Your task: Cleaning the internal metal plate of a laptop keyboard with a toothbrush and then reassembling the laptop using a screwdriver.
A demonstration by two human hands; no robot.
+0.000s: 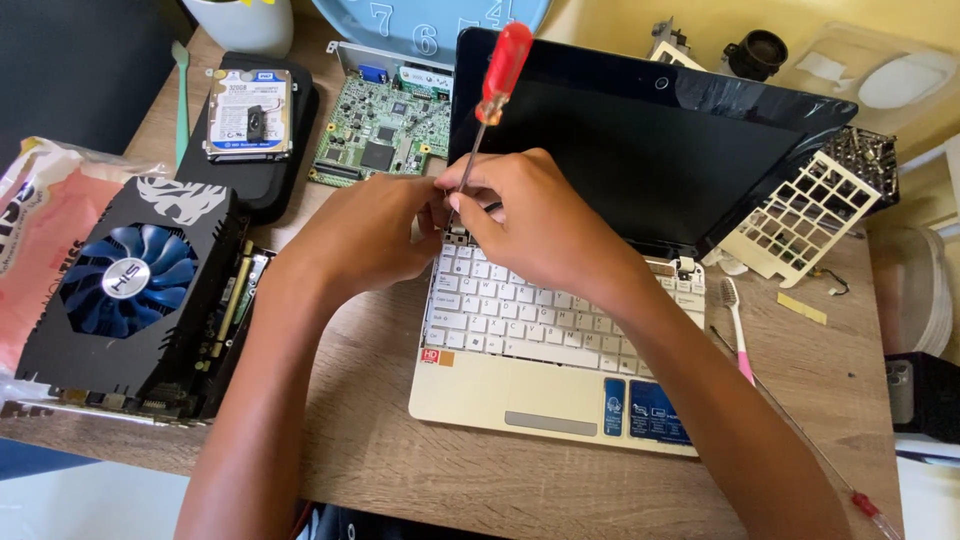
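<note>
1. The right hand [535, 215] comes in from the lower right, forearm slanting across the keyboard, wrist bent down, with its fingers curled and pressed together around the thin metal shaft of a red-handled screwdriver [503, 62].
2. The screwdriver stands nearly upright, tilted a little to the right at the top; its tip sits at the upper left corner of the keyboard, by the hinge of a small cream laptop [545, 385], though the tip itself is hidden by the fingers.
3. The left hand [375, 235] reaches in from the lower left, fingers bent and bunched, touching the right hand at the shaft; whether it pinches the shaft cannot be told.
4. The laptop lies open on a wooden desk [370, 440], its dark screen leaning back.
5. Left of the hands lies a graphics card with a blue fan [125, 280]; behind it, a hard drive [248, 115] rests on a black case, beside a green circuit board [385, 130].
6. At the right, a small dark mesh container [868, 155] holds what look like screws; a pink toothbrush [735, 325] lies just beside the laptop.
</note>
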